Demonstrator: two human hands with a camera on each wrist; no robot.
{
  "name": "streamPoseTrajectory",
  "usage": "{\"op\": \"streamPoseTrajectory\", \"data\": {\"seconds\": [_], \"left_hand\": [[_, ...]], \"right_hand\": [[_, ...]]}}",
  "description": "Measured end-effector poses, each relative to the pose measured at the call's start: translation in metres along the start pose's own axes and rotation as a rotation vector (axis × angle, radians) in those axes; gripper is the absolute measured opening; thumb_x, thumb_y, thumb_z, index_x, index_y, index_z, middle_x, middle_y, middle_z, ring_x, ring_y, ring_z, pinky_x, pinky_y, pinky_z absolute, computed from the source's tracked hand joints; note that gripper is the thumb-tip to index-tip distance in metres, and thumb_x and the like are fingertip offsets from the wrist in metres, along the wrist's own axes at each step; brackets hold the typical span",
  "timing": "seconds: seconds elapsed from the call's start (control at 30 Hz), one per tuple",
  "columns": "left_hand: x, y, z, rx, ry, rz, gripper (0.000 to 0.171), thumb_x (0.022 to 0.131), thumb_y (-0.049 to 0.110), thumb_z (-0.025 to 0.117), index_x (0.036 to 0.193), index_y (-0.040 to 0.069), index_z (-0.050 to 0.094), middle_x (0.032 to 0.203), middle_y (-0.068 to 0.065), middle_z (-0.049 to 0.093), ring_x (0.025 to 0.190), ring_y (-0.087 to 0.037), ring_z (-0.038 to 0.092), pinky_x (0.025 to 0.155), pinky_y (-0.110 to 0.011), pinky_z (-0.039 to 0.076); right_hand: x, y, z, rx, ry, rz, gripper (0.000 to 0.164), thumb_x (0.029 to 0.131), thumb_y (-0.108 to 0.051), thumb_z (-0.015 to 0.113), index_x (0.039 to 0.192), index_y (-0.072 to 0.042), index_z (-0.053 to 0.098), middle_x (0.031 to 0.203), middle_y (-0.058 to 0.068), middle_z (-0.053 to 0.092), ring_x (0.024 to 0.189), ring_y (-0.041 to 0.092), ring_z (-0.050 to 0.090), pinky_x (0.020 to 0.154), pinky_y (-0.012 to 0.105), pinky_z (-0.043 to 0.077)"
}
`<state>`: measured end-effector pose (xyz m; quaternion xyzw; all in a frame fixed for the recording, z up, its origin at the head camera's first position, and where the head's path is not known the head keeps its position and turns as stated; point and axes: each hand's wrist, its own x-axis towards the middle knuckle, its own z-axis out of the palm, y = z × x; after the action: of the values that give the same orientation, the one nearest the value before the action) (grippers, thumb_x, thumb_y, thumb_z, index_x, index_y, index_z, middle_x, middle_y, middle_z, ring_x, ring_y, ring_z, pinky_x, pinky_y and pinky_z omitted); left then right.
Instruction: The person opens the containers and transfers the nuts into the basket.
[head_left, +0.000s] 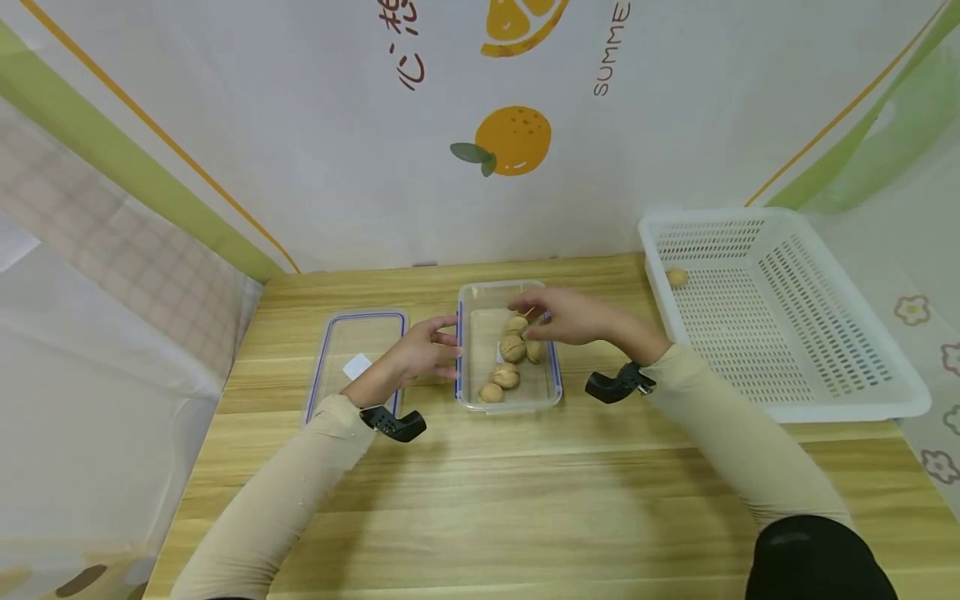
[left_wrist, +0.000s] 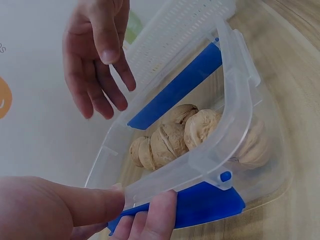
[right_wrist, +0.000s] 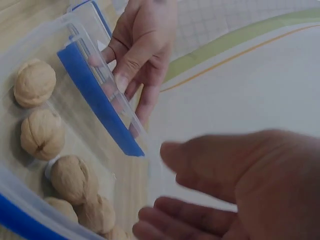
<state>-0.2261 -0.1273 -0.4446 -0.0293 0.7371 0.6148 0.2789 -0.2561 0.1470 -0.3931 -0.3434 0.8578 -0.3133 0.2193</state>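
Observation:
A clear plastic container with blue side latches stands at the table's middle. Several walnuts lie inside it, mostly along its right half. At its left side is my left hand, fingers spread and relaxed, touching the rim and the blue latch. My right hand hovers over the container's right edge near the walnuts, its thumb and fingers apart and nothing between them in the right wrist view. Left of the container lies a clear lid with a blue seal, partly hidden by my left hand and forearm.
A white perforated basket stands at the right, with one walnut near its left wall. A white square label shows on the lid. Behind the wooden table hangs a printed white curtain.

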Motion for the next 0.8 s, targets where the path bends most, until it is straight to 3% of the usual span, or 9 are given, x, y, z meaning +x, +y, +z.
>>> {"op": "streamPoseTrajectory", "data": {"seconds": [0.13,0.43,0.67,0.8], "left_hand": [[0.0,0.0,0.0,-0.001,0.003,0.001,0.067,0.1,-0.009,0.056,0.159,0.004,0.029,0.128,-0.022,0.046,0.095,-0.023,0.058,0.083,-0.038,0.066],[0.0,-0.001,0.0,0.01,-0.007,0.02,0.067,0.1,-0.009,0.055,0.16,0.002,0.027,0.126,-0.023,0.045,0.098,-0.024,0.057,0.08,-0.035,0.066],[-0.003,0.001,0.0,0.009,-0.018,0.043,0.066,0.1,-0.008,0.056,0.158,-0.001,0.027,0.12,-0.021,0.046,0.096,-0.024,0.058,0.078,-0.034,0.066],[-0.002,0.001,0.0,0.005,-0.014,0.036,0.066,0.099,-0.009,0.056,0.159,0.001,0.028,0.12,-0.02,0.046,0.096,-0.024,0.058,0.078,-0.034,0.066]], "right_hand": [[0.006,0.0,0.005,0.008,-0.011,0.061,0.05,0.098,-0.008,0.064,0.144,0.006,0.05,0.14,0.027,0.054,0.123,0.036,0.06,0.1,0.043,0.058],[0.019,0.001,0.019,-0.018,-0.019,0.097,0.048,0.095,-0.003,0.066,0.139,0.01,0.053,0.138,0.026,0.057,0.121,0.038,0.061,0.101,0.044,0.057],[0.029,0.006,0.028,-0.092,0.0,0.089,0.045,0.089,0.002,0.07,0.131,0.01,0.06,0.12,0.022,0.065,0.11,0.031,0.063,0.097,0.042,0.058],[0.034,0.007,0.033,-0.16,-0.003,0.098,0.044,0.086,0.005,0.068,0.13,0.009,0.062,0.101,0.015,0.063,0.089,0.023,0.056,0.08,0.033,0.054]]}}
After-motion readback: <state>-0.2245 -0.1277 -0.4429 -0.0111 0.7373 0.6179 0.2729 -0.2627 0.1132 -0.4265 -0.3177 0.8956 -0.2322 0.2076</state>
